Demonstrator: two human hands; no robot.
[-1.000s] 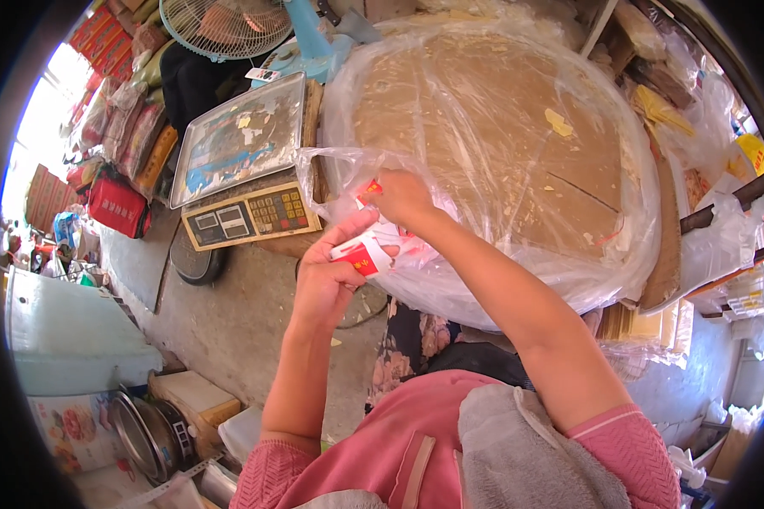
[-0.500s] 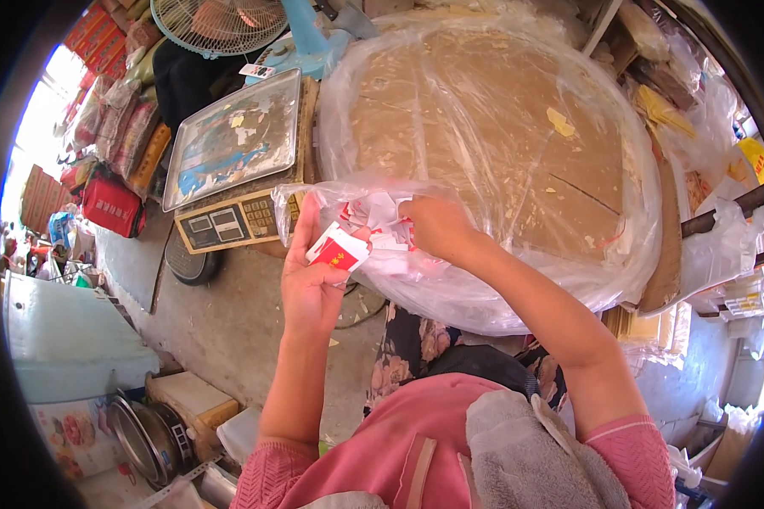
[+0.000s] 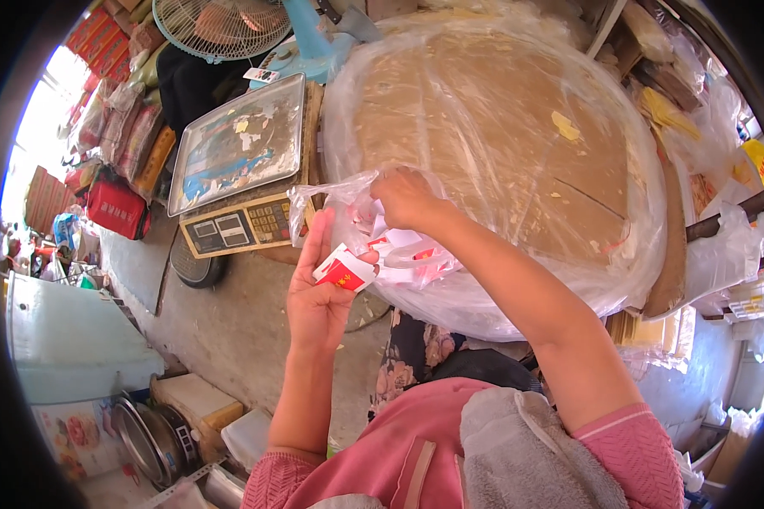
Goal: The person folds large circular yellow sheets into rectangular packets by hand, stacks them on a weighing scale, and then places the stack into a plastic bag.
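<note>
My left hand [image 3: 320, 299] grips a few small red-and-white paper cards [image 3: 345, 271] between the thumb and the raised fingers. Right beside it, a clear plastic bag [image 3: 351, 185] lies with its mouth spread, and loose red-and-white slips [image 3: 399, 248] show through it. At the bag's upper part is my right hand [image 3: 409, 200], its fingers curled downward and pressed together. What those fingertips pinch, film or a slip, is hidden behind the hand.
A large round board [image 3: 492, 110] wrapped in clear plastic fills the area ahead. On its left stands a digital scale [image 3: 229, 233] bearing a metal tray [image 3: 293, 127]. Behind are a blue fan [image 3: 310, 38] and a small white remote [image 3: 261, 75]. Metal pans [image 3: 140, 437] sit lower left.
My right hand has moved left and slightly up along the bag, uncovering more slips. My left hand has shifted slightly right and down, still holding the cards.
</note>
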